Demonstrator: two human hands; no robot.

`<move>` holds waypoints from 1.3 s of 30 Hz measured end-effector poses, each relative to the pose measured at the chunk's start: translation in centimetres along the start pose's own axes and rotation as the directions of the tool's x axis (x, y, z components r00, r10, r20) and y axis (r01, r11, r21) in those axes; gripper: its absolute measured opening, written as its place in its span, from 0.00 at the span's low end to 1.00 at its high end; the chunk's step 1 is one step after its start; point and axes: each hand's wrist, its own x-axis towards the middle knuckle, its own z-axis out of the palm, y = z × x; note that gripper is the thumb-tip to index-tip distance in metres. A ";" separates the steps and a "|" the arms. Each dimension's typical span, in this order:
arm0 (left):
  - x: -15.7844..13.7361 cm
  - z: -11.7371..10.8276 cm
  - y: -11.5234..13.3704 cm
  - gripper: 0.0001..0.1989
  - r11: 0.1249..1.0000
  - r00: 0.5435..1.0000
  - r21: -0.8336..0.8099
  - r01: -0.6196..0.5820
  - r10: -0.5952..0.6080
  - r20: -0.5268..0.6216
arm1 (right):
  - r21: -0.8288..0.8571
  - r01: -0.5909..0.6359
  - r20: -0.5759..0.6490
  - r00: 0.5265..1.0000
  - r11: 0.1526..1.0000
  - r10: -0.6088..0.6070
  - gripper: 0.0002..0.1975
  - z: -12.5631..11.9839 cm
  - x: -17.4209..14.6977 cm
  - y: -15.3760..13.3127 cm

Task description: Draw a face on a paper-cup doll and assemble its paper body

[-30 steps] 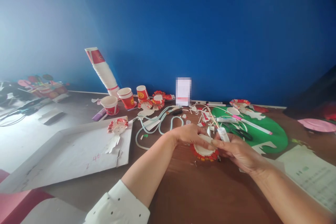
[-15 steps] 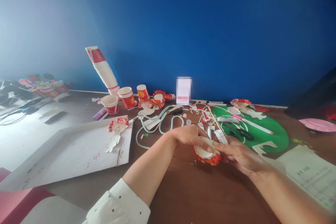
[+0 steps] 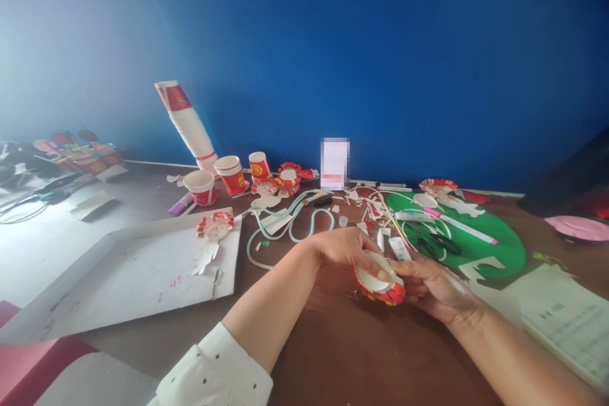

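A cut paper cup [image 3: 370, 282] with a white round base and a red fringed rim is between my hands, just above the brown table. My left hand [image 3: 354, 250] is closed on it from the upper left, with the thumb pressed on the white base. On the right edge, my right hand [image 3: 432, 282] pinches the same cup between thumb and fingers. Some of those fingers are hidden behind it. Close behind my right hand stands a small white tube [image 3: 398, 247]. Black scissors [image 3: 435, 242] lie beyond it on a green round mat [image 3: 499, 238].
At the left back are a leaning stack of paper cups [image 3: 188, 127] and several separate red cups [image 3: 229, 176]. A white board [image 3: 128, 279] bears a fringed paper figure [image 3: 215, 226]. A pale cable [image 3: 304, 216], paper scraps and a pink marker [image 3: 461, 226] lie behind my hands. Papers [image 3: 566, 317] lie right.
The paper cup has shifted slightly right and down with both hands still on it. My right fingers have moved a little along its edge.
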 end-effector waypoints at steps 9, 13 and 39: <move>-0.2 -0.2 0.1 0.21 1.000 1.000 -0.017 -0.002 0.002 -0.001 | 0.029 0.011 -0.024 1.000 1.000 -0.010 0.18 0.6 -0.3 -0.5; -0.2 -0.1 0.1 0.21 1.000 1.000 -0.027 0.015 -0.014 0.026 | 0.053 -0.026 -0.025 0.999 0.998 0.027 0.18 0.4 -0.2 -0.2; 0.7 -0.2 0.5 0.20 0.981 0.979 0.190 0.043 -0.003 -0.205 | -0.240 0.265 -0.364 0.867 0.934 -0.340 0.28 -2.2 -0.6 -3.8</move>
